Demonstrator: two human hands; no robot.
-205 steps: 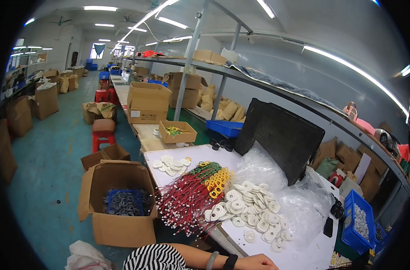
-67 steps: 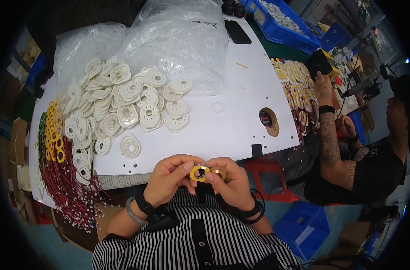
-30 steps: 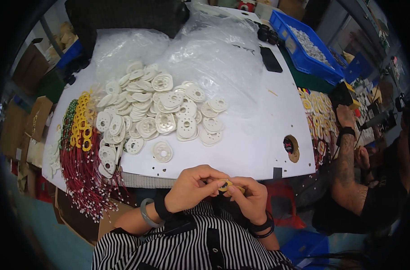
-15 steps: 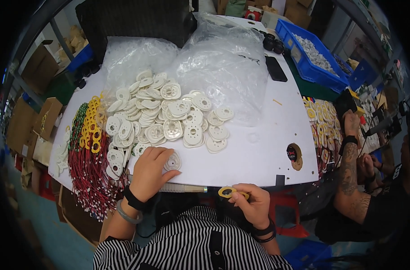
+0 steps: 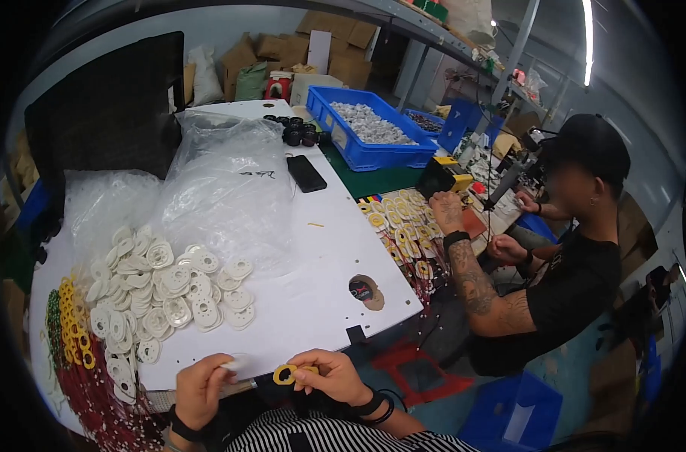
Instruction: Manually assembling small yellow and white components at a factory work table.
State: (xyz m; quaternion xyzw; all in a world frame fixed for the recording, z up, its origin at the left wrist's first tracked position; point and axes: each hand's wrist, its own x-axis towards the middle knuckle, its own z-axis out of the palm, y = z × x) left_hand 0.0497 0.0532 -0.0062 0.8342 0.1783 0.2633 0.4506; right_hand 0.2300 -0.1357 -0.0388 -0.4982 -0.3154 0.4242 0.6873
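Note:
My left hand (image 5: pixel 198 390) pinches a white plastic cover (image 5: pixel 239 364) over the table's near edge; the cover is smeared by motion. Close beside it, my right hand (image 5: pixel 334 378) grips a yellow ring piece (image 5: pixel 277 374) with a dark opening, thumb and fingers closed on its right side. Beyond my left hand spreads a heap of flat white covers (image 5: pixel 176 280) with round holes. At the heap's left lie yellow rings (image 5: pixel 73 324) in a row, joined with bundles of dark red wires (image 5: pixel 106 407) hanging over the edge.
Clear plastic bags (image 5: pixel 222 177) lie behind the heap, near a black phone (image 5: pixel 306 174). A blue bin (image 5: pixel 381 157) of small pale parts stands at the back. To the right, a co-worker (image 5: pixel 569 264) sits beside yellow-and-white pieces (image 5: pixel 403 226). The white tabletop (image 5: pixel 320 264) has a round hole.
My left hand has lifted the white cover off the table and brought it near the yellow ring piece. The view has swung right, showing more of the co-worker.

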